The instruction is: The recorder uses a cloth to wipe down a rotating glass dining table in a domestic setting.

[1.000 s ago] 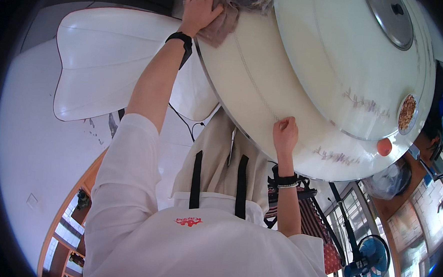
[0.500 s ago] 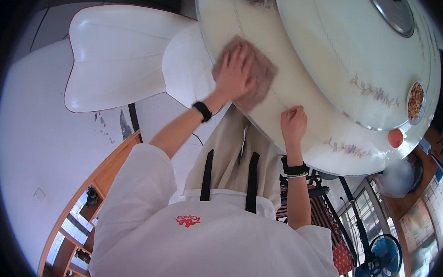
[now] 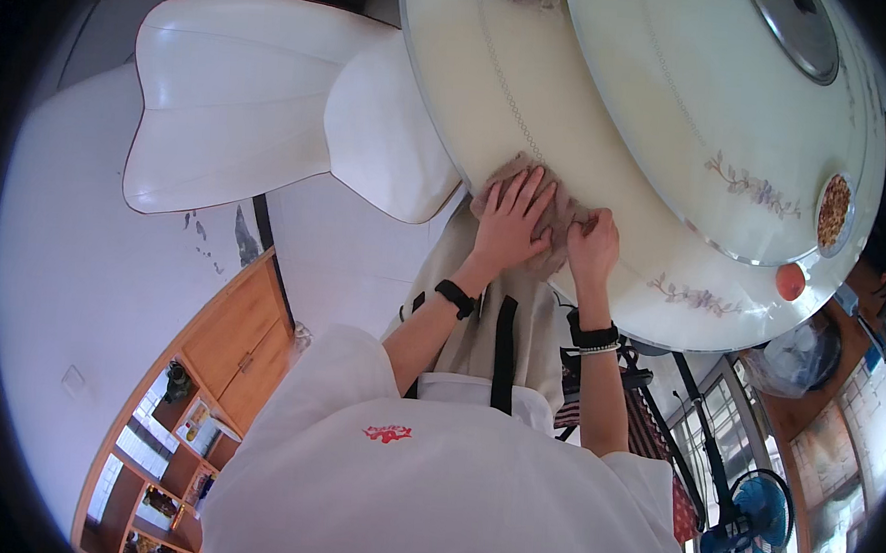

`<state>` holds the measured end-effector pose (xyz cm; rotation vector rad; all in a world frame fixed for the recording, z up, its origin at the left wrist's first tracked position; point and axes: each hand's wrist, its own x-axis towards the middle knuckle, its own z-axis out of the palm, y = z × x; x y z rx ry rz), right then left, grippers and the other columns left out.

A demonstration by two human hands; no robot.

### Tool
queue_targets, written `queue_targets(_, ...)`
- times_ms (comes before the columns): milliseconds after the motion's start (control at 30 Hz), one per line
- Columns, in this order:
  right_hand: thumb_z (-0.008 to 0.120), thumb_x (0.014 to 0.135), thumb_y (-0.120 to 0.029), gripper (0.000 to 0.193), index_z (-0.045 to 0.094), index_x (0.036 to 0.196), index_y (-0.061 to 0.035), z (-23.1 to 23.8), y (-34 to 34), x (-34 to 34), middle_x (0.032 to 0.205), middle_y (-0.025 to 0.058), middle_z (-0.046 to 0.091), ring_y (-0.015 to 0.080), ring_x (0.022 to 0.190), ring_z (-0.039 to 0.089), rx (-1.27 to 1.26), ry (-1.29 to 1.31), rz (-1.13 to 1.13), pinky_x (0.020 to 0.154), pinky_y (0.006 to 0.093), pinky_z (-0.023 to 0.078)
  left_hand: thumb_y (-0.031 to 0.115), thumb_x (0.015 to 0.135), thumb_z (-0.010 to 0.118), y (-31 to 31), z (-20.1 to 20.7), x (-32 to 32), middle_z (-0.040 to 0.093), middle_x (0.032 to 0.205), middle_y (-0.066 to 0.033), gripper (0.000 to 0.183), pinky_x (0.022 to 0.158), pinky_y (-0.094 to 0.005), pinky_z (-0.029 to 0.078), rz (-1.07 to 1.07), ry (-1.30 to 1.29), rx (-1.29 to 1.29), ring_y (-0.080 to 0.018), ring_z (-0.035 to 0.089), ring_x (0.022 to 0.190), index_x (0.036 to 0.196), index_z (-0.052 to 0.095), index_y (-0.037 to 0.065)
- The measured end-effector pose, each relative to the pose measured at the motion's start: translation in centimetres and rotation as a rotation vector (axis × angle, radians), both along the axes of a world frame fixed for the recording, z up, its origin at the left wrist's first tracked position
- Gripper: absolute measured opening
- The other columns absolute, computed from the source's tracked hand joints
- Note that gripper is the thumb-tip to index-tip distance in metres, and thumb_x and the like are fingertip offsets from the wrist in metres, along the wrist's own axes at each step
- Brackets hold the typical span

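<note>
My left hand (image 3: pixel 511 228) lies spread over brown cloth (image 3: pixel 564 211), fingers wide, no clutch. Cloth sits rumpled at near edge of cream table (image 3: pixel 452 72). My right hand (image 3: pixel 593 250) curls at cloth's right side; can't tell if I'm pinching. Best, I reckon: even palm pressure, folds smoothed, loose corner gathered.

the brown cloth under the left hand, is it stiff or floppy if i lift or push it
The cloth is likely floppy, since it lies creased beneath the left hand. Pushed, it would probably bunch up, judging by its folds near the right hand.
</note>
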<state>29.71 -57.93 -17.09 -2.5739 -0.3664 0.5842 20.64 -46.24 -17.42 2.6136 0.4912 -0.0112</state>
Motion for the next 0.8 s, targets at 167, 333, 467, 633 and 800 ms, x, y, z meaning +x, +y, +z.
queue_targets(167, 0.056, 0.068, -0.012, 0.017, 0.049, 0.081, -0.0028, 0.2, 0.4, 0.0, 0.075, 0.0148, 0.056, 0.0341, 0.076, 0.054, 0.013, -0.004, -0.017, 0.069, 0.0432, 0.042, 0.040, 0.070, 0.057, 4.2, -0.3, 1.2, 0.028, 0.140, -0.0041, 0.067, 0.102, -0.0470, 0.022, -0.057, -0.041, 0.013, -0.0223, 0.029, 0.126, 0.131, 0.038, 0.020)
queue_targets(333, 0.057, 0.069, -0.010, 0.013, 0.050, 0.079, -0.0048, -0.2, 0.2, -0.3, 0.074, 0.0124, 0.056, 0.0323, 0.074, 0.054, 0.002, -0.019, -0.029, 0.067, 0.0419, 0.042, 0.040, 0.070, 0.057, 9.1, 0.0, 2.2, 0.033, 0.138, -0.0036, 0.065, 0.101, -0.0464, 0.026, -0.198, -0.079, 0.039, -0.0227, 0.033, 0.123, 0.130, 0.040, 0.021)
queue_targets(467, 0.057, 0.069, -0.010, 0.013, 0.049, 0.078, -0.0055, 0.0, 0.5, -0.5, 0.072, 0.0109, 0.056, 0.0315, 0.072, 0.054, -0.014, -0.065, -0.035, 0.066, 0.0418, 0.042, 0.040, 0.071, 0.058, 13.8, -0.2, 3.6, 0.031, 0.139, -0.0032, 0.065, 0.101, -0.0457, 0.025, -0.356, -0.104, 0.058, -0.0229, 0.033, 0.124, 0.131, 0.039, 0.023)
queue_targets(633, 0.057, 0.068, -0.010, 0.012, 0.049, 0.076, -0.0060, 0.0, 0.6, -0.4, 0.070, 0.0090, 0.053, 0.0299, 0.070, 0.052, -0.008, -0.126, 0.000, 0.065, 0.0419, 0.040, 0.038, 0.072, 0.057, 20.5, -1.1, 6.5, 0.031, 0.139, -0.0030, 0.063, 0.102, -0.0449, 0.025, -0.394, -0.173, 0.148, -0.0226, 0.032, 0.125, 0.131, 0.039, 0.023)
queue_targets(800, 0.056, 0.069, -0.011, 0.012, 0.048, 0.076, -0.0060, -0.2, 0.5, -0.6, 0.071, 0.0089, 0.054, 0.0300, 0.070, 0.052, -0.020, -0.135, 0.014, 0.066, 0.0415, 0.040, 0.039, 0.080, 0.049, 24.5, 0.6, 9.3, 0.032, 0.136, -0.0149, 0.063, 0.104, -0.0445, 0.020, -0.394, -0.154, 0.251, -0.0300, 0.027, 0.126, 0.132, 0.034, 0.006)
